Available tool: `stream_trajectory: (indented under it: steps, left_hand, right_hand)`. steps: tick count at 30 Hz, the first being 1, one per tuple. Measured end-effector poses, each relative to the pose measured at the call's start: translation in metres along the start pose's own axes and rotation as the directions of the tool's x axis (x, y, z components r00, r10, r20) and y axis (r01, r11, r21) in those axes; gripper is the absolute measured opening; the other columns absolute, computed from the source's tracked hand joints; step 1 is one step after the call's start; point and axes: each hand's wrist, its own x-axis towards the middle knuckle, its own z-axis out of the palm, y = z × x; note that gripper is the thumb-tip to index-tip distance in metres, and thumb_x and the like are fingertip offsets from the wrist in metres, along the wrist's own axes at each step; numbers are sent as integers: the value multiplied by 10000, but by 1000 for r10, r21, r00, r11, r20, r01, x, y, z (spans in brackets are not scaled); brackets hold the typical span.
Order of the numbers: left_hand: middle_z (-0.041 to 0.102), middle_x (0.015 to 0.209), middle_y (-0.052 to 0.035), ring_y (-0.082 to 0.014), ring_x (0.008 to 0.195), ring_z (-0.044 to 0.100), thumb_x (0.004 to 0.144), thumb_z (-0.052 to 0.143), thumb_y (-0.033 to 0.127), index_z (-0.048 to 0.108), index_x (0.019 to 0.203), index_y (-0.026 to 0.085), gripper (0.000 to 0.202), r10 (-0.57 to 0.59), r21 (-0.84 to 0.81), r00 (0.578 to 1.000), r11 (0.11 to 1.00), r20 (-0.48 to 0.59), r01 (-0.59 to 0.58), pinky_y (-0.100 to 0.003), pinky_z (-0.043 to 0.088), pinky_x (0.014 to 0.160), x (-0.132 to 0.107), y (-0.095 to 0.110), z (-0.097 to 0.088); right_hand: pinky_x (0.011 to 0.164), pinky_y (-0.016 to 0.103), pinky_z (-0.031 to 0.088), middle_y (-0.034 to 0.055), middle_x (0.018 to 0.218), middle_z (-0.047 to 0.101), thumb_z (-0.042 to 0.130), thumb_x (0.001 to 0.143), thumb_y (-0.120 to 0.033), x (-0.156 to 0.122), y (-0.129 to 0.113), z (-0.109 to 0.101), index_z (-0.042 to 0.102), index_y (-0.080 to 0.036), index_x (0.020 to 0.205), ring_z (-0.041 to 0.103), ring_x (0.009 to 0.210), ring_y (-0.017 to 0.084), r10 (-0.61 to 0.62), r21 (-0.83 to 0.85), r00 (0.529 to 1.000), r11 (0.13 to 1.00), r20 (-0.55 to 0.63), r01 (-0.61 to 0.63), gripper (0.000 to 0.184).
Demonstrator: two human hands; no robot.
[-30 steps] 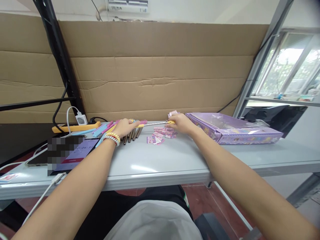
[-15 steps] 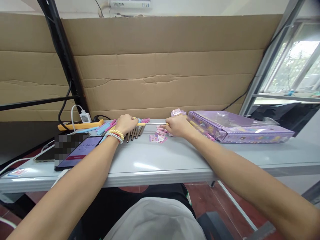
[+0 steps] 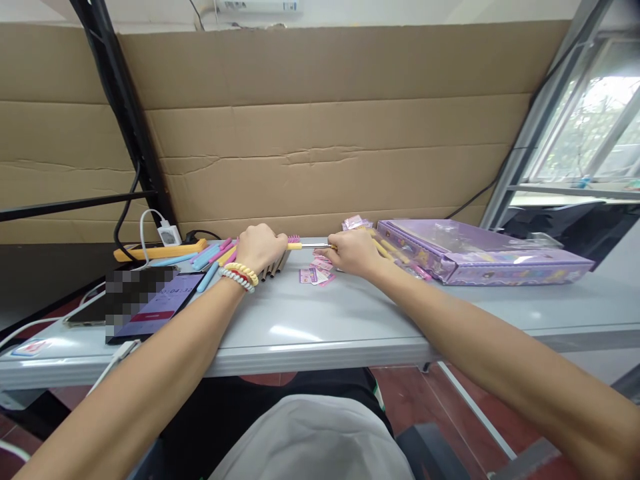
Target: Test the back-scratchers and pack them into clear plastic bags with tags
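Observation:
My left hand [image 3: 263,248], wearing beaded bracelets, is closed around a yellow pen-like tube [image 3: 295,247]. A thin silver rod [image 3: 315,246] runs from the tube's right end to my right hand [image 3: 353,251], whose fingers pinch its far end. Just below and beside my left hand lie several dark metallic tubes [image 3: 276,267], with pink ridged ends [image 3: 294,239] showing behind it. Small pink-and-purple printed cards [image 3: 316,273] lie on the table between the hands. Yellow sticks [image 3: 384,249] rest beyond my right hand.
A purple box [image 3: 500,260] with clear plastic on top stands at the right. Blue, pink and yellow pen-like sticks [image 3: 213,257], a phone showing a timer [image 3: 160,310], a charger [image 3: 169,233] and cables are at the left. Cardboard [image 3: 325,127] walls the back of the white table [image 3: 320,327].
My left hand has moved right with the yellow tube, toward my right hand. Less of the silver rod shows between them. My right hand has barely moved.

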Motion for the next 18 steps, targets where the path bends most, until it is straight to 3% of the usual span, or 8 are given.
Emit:
stream_trajectory:
  steps: [6,11,14,18]
  left_hand:
    - [689,761,-180,-315,736,633,732,401,366,708,729,144,379,31,29,999,999,-40,-30,-354,411,589,-4,1,0]
    - [656,626,-132,-247,614,595,782,372,392,678,631,168,408,165,2,986,986,-10,-165,-318,355,546,0,-7,12]
    - [619,553,-78,-205,548,554,822,345,479,646,601,193,469,305,-65,952,950,-2,-304,-302,322,526,0,-10,18]
    - [645,631,-58,-200,614,580,811,348,598,655,703,209,507,500,-34,866,866,20,-499,-289,324,539,-3,-8,19]
  right_hand:
    - [529,258,158,59,645,604,462,899,-516,-2,-1,5,621,-145,685,517,610,148,9,37,1000,999,3,-9,457]
    - [529,248,180,39,595,563,488,888,-500,1,5,16,576,-153,624,471,572,129,-36,132,998,991,42,30,445]
    - [527,229,207,8,566,521,542,847,-495,2,16,19,583,-158,697,429,546,112,-20,312,999,950,51,3,371]
    - [531,213,244,-16,596,503,594,760,-484,0,29,18,624,-157,789,400,551,95,-34,576,999,817,38,6,330]
